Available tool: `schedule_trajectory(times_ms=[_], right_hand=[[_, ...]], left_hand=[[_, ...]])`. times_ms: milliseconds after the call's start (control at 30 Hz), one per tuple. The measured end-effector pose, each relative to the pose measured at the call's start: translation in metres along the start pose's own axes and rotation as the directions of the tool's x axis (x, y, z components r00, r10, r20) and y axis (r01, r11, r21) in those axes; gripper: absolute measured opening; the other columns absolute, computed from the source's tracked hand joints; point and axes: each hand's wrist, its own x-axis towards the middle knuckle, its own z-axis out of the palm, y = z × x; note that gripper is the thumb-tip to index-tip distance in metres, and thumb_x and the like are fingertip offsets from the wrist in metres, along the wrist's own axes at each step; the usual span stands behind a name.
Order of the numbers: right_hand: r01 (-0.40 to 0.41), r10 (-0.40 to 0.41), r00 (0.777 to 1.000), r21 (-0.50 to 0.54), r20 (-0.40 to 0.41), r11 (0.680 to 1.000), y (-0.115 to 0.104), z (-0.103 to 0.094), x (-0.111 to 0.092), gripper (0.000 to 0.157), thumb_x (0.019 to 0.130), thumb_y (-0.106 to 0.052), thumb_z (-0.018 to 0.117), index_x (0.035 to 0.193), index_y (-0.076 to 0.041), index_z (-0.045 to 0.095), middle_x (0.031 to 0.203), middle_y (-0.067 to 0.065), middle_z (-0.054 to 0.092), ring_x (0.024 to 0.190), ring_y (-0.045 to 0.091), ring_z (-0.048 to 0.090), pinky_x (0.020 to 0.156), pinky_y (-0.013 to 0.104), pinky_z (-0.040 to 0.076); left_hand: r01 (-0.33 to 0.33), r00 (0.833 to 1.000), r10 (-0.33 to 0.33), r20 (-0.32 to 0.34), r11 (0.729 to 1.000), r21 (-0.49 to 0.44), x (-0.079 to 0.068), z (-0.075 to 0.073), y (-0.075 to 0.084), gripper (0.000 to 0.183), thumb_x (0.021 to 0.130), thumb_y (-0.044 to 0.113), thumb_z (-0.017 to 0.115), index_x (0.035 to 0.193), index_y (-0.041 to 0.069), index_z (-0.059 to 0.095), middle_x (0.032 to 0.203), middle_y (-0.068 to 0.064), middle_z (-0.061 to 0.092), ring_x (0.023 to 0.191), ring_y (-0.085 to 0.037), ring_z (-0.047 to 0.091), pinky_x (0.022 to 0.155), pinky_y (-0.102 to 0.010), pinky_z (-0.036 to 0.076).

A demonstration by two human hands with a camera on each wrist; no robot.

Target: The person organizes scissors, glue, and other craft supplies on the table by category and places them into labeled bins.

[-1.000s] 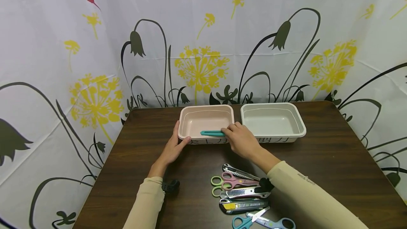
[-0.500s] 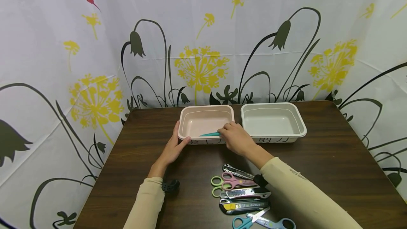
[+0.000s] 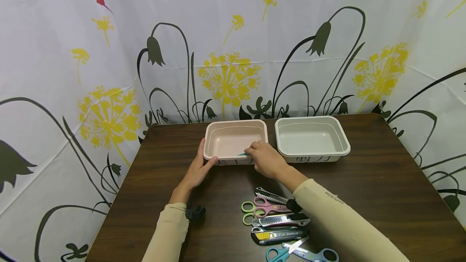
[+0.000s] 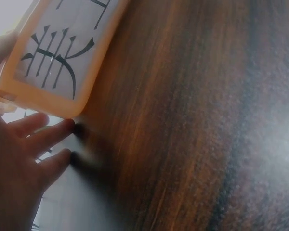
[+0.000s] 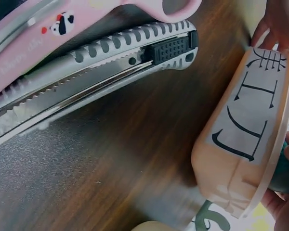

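Head cam: L hand (image 3: pixel 193 171) grips pink bin (image 3: pixel 236 123) at front-left corner, prob. so it won't slide, while R hand (image 3: pixel 267 161) pinches teal tool (image 3: pixel 243 154), mostly hidden by fingers, just inside bin's front rim toward the right. White bin (image 3: pixel 309 120) sits just beside, both nr tabletop (image 3: pixel 225 201) far edge, prob. to leave working room; cutters (image 3: pixel 280 220) + scissors (image 3: pixel 268 208) lie stacked nearer the front edge, prob. for easy R reach.

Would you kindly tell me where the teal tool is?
In the head view, the right hand holds the teal tool at the near rim of the pink tray, right of centre.
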Motion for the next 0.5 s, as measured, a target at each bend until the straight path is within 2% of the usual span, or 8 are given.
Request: schedule_trajectory(times_ms=[267, 500], right_hand=[[0.047, -0.051, 0.997, 0.065, 0.061, 0.997, 0.0030, 0.0012, 0.0000, 0.049, 0.075, 0.000, 0.055, 0.122, -0.010, 0.064, 0.107, 0.005, 0.061, 0.102, 0.023, 0.055, 0.093, 0.035, 0.043], [0.063, -0.072, 0.994, 0.101, 0.081, 0.993, 0.0066, 0.0038, 0.0004, 0.042, 0.082, -0.007, 0.051, 0.121, -0.009, 0.064, 0.110, 0.005, 0.062, 0.103, 0.023, 0.056, 0.092, 0.036, 0.044]], left_hand=[[0.001, 1.000, -0.001, -0.005, 1.000, 0.004, -0.0008, -0.0015, 0.0030, 0.084, 0.094, 0.043, 0.058, 0.154, 0.033, 0.000, 0.155, -0.014, 0.026, 0.133, -0.035, 0.038, 0.105, -0.057, 0.029], [-0.010, 1.000, 0.010, -0.001, 1.000, 0.015, -0.0016, -0.0015, 0.0059, 0.084, 0.094, 0.042, 0.058, 0.154, 0.030, 0.000, 0.154, -0.016, 0.027, 0.133, -0.036, 0.038, 0.105, -0.057, 0.030]])
